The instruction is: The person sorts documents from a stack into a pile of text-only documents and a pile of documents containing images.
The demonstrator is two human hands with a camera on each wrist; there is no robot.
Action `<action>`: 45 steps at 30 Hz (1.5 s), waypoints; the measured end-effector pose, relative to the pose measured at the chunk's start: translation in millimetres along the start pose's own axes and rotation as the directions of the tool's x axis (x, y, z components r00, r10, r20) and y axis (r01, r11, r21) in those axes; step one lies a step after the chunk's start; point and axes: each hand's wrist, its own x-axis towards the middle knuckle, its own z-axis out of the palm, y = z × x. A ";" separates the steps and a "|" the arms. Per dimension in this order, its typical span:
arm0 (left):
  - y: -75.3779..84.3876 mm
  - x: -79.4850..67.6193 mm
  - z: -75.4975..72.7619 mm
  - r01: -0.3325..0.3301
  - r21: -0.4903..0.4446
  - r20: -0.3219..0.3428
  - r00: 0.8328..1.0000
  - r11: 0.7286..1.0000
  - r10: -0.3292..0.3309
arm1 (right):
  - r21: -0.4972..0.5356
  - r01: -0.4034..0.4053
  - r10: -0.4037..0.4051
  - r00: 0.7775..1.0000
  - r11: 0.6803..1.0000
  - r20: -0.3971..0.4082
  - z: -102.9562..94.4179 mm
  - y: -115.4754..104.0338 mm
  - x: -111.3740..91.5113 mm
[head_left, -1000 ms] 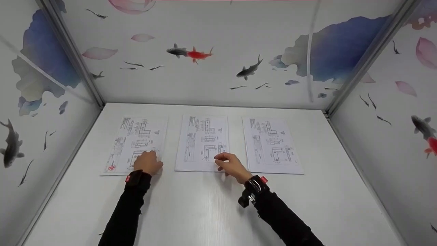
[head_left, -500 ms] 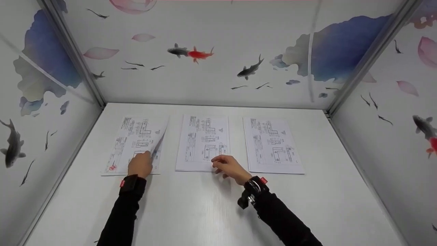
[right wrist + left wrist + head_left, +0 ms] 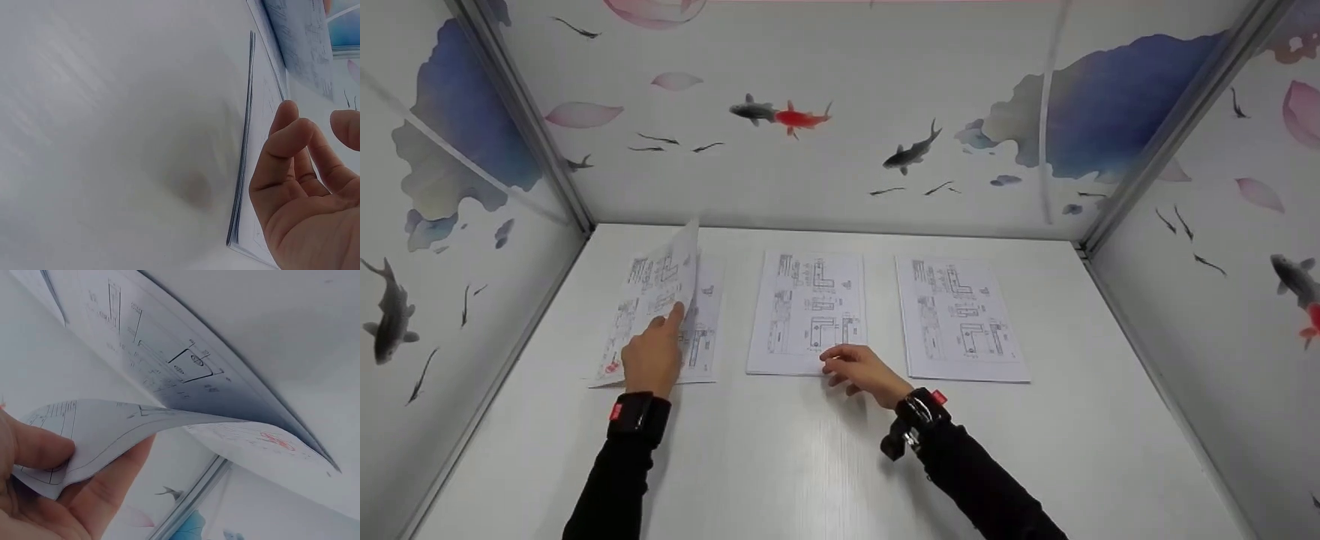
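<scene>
Three paper stacks printed with technical drawings lie side by side. My left hand (image 3: 651,364) pinches the top sheet (image 3: 666,262) of the left stack (image 3: 709,300) between thumb and fingers. That sheet is raised on its right side and curves over toward the left, with a red mark (image 3: 277,440) near its lower left corner. Beneath it, another drawing shows. My right hand (image 3: 864,369) hovers over the lower right corner of the middle stack (image 3: 791,315), fingers loosely bent with nothing between them, as the right wrist view (image 3: 306,180) also shows.
The right stack (image 3: 964,322) lies flat beside the middle one. All rest on a white table (image 3: 780,465), enclosed by white panels (image 3: 810,187) with painted fish and petals. A metal corner post (image 3: 521,112) stands at the left.
My left hand has taken the left stack's top sheet by its lower right part and lifted it up and leftward, uncovering the drawing below. The right hand has shifted slightly left.
</scene>
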 end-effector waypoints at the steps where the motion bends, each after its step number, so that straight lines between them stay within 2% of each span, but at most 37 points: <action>1: 2.8 -0.6 -1.2 -0.002 -0.005 -0.011 1.000 1.000 0.002 | -0.001 0.002 -0.002 1.000 1.000 0.002 0.3 -0.7 0.3; 5: 18.1 -4.3 -3.0 -0.051 -0.005 -0.071 0.996 0.999 0.050 | 0.006 0.007 -0.007 1.000 1.000 0.018 2.9 -5.3 1.5; 8: 27.8 -4.8 -1.5 -0.095 -0.007 -0.141 0.986 0.995 0.093 | 0.012 0.022 -0.023 0.999 1.000 0.038 5.8 -9.2 2.8; 11: 31.5 -2.9 1.8 -0.100 -0.009 -0.153 0.983 0.995 0.097 | 0.009 0.037 -0.037 0.998 0.999 0.058 8.8 -11.9 3.3; 13: 29.9 -1.6 4.5 -0.087 -0.001 -0.098 0.991 0.996 0.087 | 0.008 0.040 -0.041 0.997 0.999 0.067 10.3 -12.8 3.1; 16: 23.3 -2.0 9.2 -0.089 0.016 0.055 0.995 0.996 0.088 | 0.002 0.037 -0.037 0.997 0.999 0.067 11.2 -12.4 2.6; 18: 17.1 -4.0 12.5 -0.109 0.001 0.169 0.980 0.994 0.107 | 0.004 0.032 -0.033 0.998 0.999 0.062 10.7 -11.8 2.7; 20: 10.5 -6.4 15.3 -0.124 -0.031 0.266 0.955 0.992 0.128 | 0.004 0.028 -0.028 0.998 1.000 0.061 10.0 -11.3 2.9; 22: 4.1 -8.6 16.0 -0.109 -0.081 0.339 0.932 0.991 0.130 | 0.005 0.025 -0.026 0.998 1.000 0.062 9.1 -11.1 3.2; 24: -1.1 -8.4 14.4 -0.076 -0.120 0.382 0.917 0.990 0.117 | 0.004 0.025 -0.025 0.998 1.000 0.060 8.4 -11.2 3.3; 27: -9.0 -4.1 12.2 -0.011 -0.154 0.396 0.916 0.988 0.072 | 0.006 0.028 -0.028 0.998 1.000 0.056 7.6 -11.5 2.7; 32: -36.3 2.1 23.5 0.069 -0.087 0.295 0.955 0.994 -0.041 | 0.005 0.026 -0.026 0.997 1.000 0.069 8.9 -10.9 0.6; 34: -45.6 0.8 26.7 0.125 -0.046 0.261 0.959 0.991 -0.108 | 0.001 0.025 -0.025 0.997 1.000 0.067 9.4 -10.6 0.1; 35: -48.4 -0.4 26.6 0.163 -0.032 0.257 0.955 0.986 -0.150 | 0.001 0.024 -0.024 0.998 1.000 0.064 9.3 -10.2 0.3; 37: -50.6 -2.4 24.4 0.243 -0.007 0.267 0.935 0.970 -0.232 | 0.004 0.024 -0.024 0.998 1.000 0.059 9.0 -10.0 0.5; 40: -49.3 -3.5 16.9 0.353 0.025 0.298 0.890 0.935 -0.344 | 0.006 0.020 -0.020 0.998 1.000 0.055 8.8 -9.9 0.3; 42: -48.7 -3.1 12.4 0.402 0.049 0.318 0.862 0.915 -0.395 | 0.005 0.017 -0.018 0.998 1.000 0.056 8.8 -9.4 0.4; 45: -48.9 -1.9 7.5 0.442 0.071 0.338 0.833 0.894 -0.438 | 0.002 0.012 -0.013 0.998 1.000 0.061 9.5 -8.9 0.2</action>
